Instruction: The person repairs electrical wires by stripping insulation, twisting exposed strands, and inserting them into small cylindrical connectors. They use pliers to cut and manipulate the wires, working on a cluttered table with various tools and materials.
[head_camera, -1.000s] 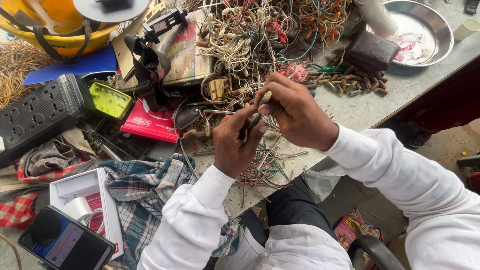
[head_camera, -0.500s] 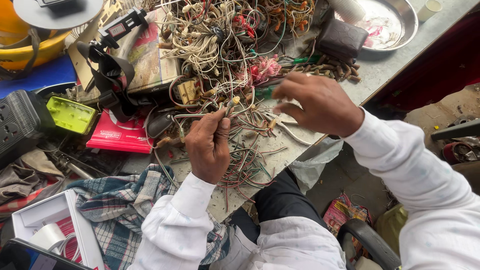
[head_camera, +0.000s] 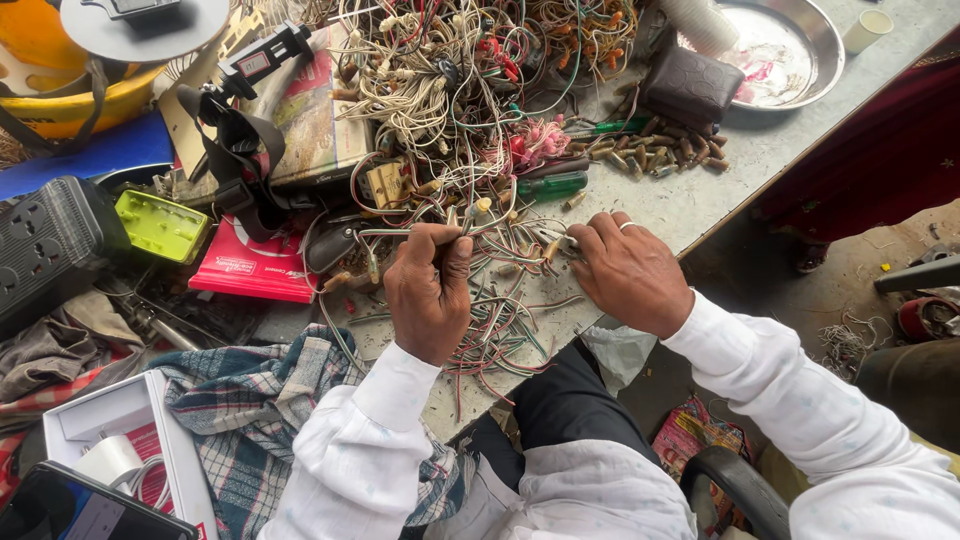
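Note:
My left hand (head_camera: 428, 295) is closed in a fist around a bundle of thin coloured wires (head_camera: 455, 222) that run up out of it. A little to the right, my right hand (head_camera: 630, 270), with a ring on one finger, rests low on the grey table (head_camera: 690, 200). Its fingertips pinch a loose wire end (head_camera: 556, 245). Between and below both hands lies a spread of cut wire pieces (head_camera: 500, 330). A big tangled heap of wires (head_camera: 450, 80) fills the table just beyond my hands.
A green-handled screwdriver (head_camera: 550, 185), small metal pieces (head_camera: 660, 155), a dark pouch (head_camera: 690, 85) and a steel plate (head_camera: 800, 45) lie to the far right. On the left are a red booklet (head_camera: 250, 270), lime tray (head_camera: 160, 225), black power strip (head_camera: 45, 240), plaid cloth (head_camera: 250, 410) and white box (head_camera: 110, 430).
Both hands were together, raised over the wires. They have come apart and lowered: the left keeps its wire bundle, the right has moved right and down onto the table.

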